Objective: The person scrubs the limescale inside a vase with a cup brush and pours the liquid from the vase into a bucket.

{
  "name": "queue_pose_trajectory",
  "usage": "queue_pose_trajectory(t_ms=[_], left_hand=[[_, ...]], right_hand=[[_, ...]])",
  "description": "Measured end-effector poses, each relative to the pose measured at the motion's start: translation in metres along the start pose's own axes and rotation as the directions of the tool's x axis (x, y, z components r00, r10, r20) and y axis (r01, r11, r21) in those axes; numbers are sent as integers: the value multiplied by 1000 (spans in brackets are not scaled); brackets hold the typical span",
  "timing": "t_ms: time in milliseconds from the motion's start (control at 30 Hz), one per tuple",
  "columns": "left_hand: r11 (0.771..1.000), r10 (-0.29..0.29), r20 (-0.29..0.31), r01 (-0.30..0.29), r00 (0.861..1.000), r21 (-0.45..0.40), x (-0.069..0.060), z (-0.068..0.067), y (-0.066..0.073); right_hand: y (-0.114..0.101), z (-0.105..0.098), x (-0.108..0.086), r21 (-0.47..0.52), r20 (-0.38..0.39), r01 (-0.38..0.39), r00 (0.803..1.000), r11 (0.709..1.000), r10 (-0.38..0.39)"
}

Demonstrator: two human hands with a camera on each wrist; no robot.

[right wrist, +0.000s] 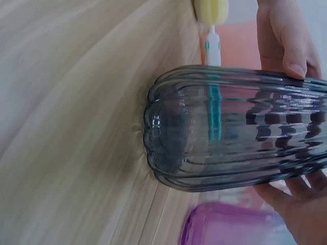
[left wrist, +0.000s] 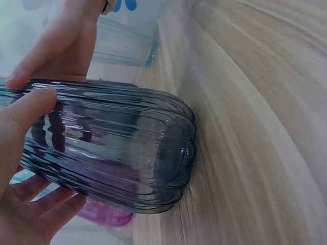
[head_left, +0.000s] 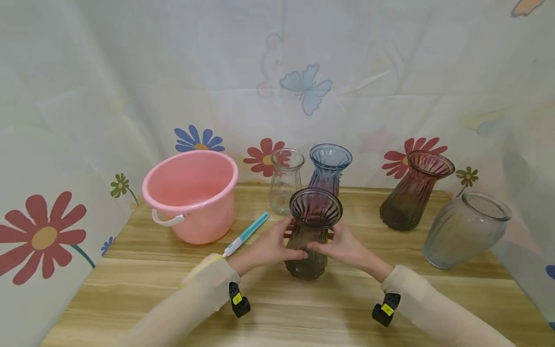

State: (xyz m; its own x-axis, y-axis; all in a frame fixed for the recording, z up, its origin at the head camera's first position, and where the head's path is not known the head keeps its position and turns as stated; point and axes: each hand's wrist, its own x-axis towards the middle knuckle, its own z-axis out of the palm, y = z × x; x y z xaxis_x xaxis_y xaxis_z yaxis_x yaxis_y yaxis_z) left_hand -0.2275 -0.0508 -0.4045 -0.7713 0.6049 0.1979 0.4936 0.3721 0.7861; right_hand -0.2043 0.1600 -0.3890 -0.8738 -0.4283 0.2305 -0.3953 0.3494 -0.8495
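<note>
A dark grey ribbed glass vase [head_left: 307, 250] with a flared rim stands upright in front of me, its base at the tabletop. My left hand [head_left: 270, 245] grips its left side, thumb across the near face and fingers round behind. From the opposite side my right hand [head_left: 347, 246] holds the same vase, thumb likewise on the front. Through the glass in the left wrist view, fingers show behind the vase [left wrist: 117, 148]. Just behind it are a blue-purple vase [head_left: 329, 166] and a small clear glass vase [head_left: 285, 185].
A pink bucket [head_left: 205, 219] with a white handle stands at left. Beside it lies a bottle brush [head_left: 247, 233], its yellow sponge head partly behind my left sleeve. On the right are a dark red vase [head_left: 405, 202] and a wide clear vase [head_left: 461, 236]. A patterned curtain [head_left: 368, 62] closes the back.
</note>
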Motion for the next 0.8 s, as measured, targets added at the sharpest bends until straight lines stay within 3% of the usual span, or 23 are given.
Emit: queue_pose_trajectory(t_ms=[267, 400, 500, 600, 667, 733, 800], left_hand=[[1000, -8, 6, 8, 1000, 25, -20, -16, -4], [997, -8, 69, 3, 998, 78, -25, -26, -6], [983, -31, 123, 8, 992, 183, -25, -39, -10], [943, -86, 126, 40, 988, 332, -21, -50, -16], [903, -142, 100, 87, 985, 420, -14, -55, -21], [852, -217, 61, 158, 974, 500, -6, -58, -25], [795, -298, 25, 234, 954, 560, 3, -61, -29]], right_hand=[[-7, 23, 3, -13, -26, 2, 1000, 1000, -3], [-7, 24, 3, -3, 13, 41, 999, 999, -41], [-5, 19, 4, 23, 81, 61, 995, 998, -62], [-2, 13, 5, 38, 170, 32, 985, 999, -38], [-1, 8, 6, 33, 230, 1, 973, 999, -9], [1, 5, 8, 18, 280, -22, 960, 1000, 16], [2, 2, 10, 5, 322, -27, 946, 1000, 24]])
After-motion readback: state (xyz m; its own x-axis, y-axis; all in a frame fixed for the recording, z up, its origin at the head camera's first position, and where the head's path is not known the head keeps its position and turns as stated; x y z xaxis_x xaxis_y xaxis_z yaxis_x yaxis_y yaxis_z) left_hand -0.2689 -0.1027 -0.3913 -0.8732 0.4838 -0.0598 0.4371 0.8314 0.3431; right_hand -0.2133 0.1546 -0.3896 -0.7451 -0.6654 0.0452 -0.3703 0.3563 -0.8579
